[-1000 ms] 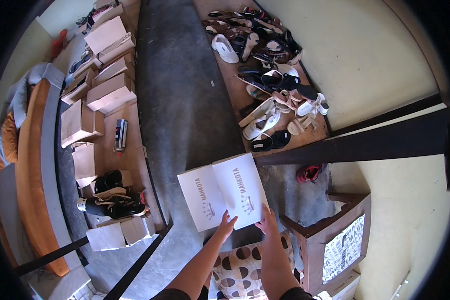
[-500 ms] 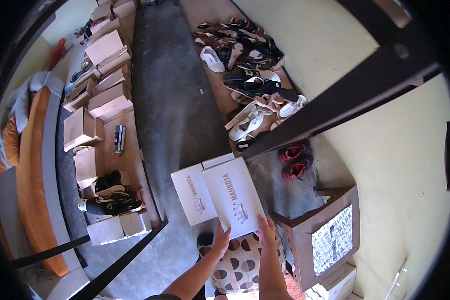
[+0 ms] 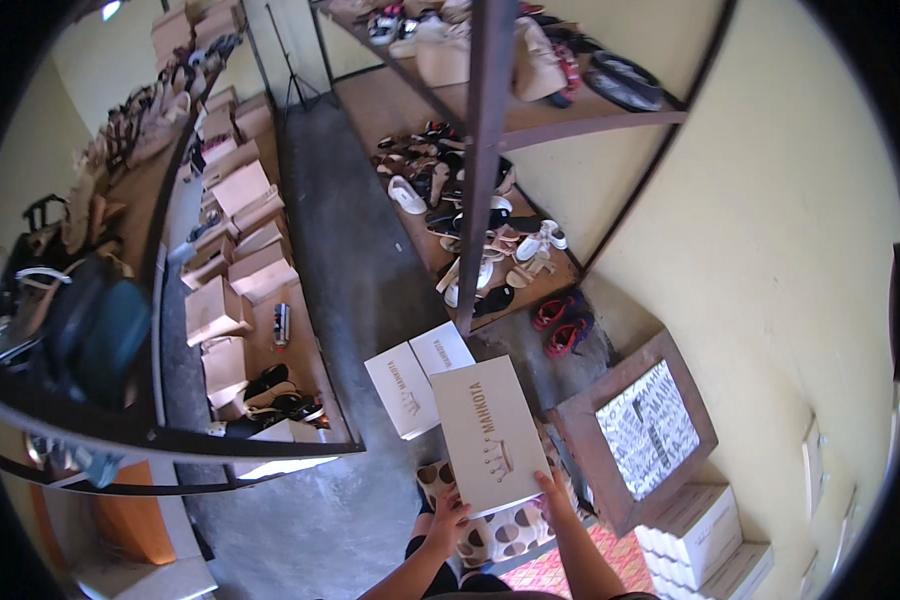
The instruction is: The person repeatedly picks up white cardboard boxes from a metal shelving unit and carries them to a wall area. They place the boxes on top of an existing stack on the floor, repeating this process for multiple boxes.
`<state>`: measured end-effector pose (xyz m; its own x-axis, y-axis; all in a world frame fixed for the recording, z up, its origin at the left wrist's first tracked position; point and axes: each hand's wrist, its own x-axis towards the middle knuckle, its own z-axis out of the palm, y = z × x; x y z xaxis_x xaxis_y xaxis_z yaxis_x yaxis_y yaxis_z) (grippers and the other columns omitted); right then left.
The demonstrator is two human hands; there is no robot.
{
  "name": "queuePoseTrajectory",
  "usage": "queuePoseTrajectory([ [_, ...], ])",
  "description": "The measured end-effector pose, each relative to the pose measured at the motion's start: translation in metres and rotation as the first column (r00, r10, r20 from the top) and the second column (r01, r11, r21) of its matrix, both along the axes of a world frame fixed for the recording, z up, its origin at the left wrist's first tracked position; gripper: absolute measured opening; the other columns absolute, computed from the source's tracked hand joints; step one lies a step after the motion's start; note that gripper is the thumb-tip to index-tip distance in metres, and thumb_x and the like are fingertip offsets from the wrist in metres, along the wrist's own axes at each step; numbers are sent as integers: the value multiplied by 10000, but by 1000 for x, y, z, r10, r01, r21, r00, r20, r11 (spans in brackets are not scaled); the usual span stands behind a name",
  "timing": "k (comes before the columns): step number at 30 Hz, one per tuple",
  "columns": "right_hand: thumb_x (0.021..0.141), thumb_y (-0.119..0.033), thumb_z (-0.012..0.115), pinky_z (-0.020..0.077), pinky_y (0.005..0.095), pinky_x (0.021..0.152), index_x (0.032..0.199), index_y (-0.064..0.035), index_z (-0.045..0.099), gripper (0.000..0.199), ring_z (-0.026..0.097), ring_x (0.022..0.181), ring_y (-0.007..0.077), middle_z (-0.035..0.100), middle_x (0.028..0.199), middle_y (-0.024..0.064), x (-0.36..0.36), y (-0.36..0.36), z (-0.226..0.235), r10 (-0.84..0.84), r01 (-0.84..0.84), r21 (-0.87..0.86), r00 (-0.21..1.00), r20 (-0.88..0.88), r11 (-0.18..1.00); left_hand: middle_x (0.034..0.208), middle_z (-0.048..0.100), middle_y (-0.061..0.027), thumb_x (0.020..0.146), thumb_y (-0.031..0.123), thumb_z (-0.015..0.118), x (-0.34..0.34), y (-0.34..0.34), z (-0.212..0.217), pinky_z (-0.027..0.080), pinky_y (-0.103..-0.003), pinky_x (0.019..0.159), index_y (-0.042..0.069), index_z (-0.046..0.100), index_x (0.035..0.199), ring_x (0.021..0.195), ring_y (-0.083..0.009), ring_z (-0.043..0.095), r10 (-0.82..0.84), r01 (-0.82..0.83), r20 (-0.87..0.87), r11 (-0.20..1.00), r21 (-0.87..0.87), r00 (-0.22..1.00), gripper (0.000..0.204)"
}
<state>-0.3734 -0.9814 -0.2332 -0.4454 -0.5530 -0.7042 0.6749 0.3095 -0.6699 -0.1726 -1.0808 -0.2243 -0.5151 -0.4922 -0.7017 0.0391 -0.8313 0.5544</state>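
The left hand (image 3: 451,516) and right hand (image 3: 554,490) pinch the white box (image 3: 490,435), now nearer the body than before. Past its left edge lies grey floor (image 3: 315,520).

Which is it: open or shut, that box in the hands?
Shut, it seems: the white cardboard box shows a flat, unbroken top, no gap visible.
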Motion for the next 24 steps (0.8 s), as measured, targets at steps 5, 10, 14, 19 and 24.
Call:
queuePoseTrajectory([
  [5, 743, -426, 632, 387, 415, 840, 1229, -117, 312, 659, 487, 1012, 250, 474, 1124, 134, 30, 72, 79, 84, -84, 27, 996, -10, 996, 1247, 366, -40, 769, 252, 588, 40, 64, 57, 382, -403, 762, 247, 178, 1349, 1048, -206, 422, -42, 42, -35, 999, 15, 999, 710],
  [10, 754, -411, 608, 396, 376, 807, 1215, -99, 326, 624, 508, 958, 221, 484, 1107, 110, 57, 133, 157, 110, -110, -53, 994, -10, 992, 1326, 291, -106, 789, 316, 587, 58, 99, 115, 393, -422, 846, 224, 42, 1375, 1144, -251, 388, -230, 234, 46, 963, -131, 972, 806],
  [14, 765, -433, 589, 456, 358, 720, 1284, -155, 278, 665, 544, 901, 189, 502, 1085, 64, 81, 165, 197, 82, -87, -172, 996, -36, 981, 1303, 299, -199, 773, 209, 639, 74, 118, 153, 406, -380, 899, 126, -33, 1363, 1153, -267, 413, -278, 266, 32, 871, -413, 960, 898],
  [19, 808, -461, 522, 440, 315, 692, 1213, -51, 309, 613, 573, 851, 183, 518, 1048, 107, 117, 184, 253, 212, -251, -158, 950, -230, 955, 1243, 390, -176, 747, 293, 651, 101, 108, 222, 440, -400, 850, 80, 54, 1340, 1064, -271, 500, -309, 310, 76, 844, -438, 948, 868],
  [24, 807, -534, 506, 438, 274, 675, 1187, -64, 340, 627, 590, 848, 173, 529, 1039, 111, 174, 203, 288, 211, -283, -208, 927, -311, 936, 1233, 423, -143, 739, 472, 588, 154, 99, 255, 396, -412, 889, 84, 161, 1328, 1099, -270, 471, -366, 336, 8, 846, -414, 931, 824],
])
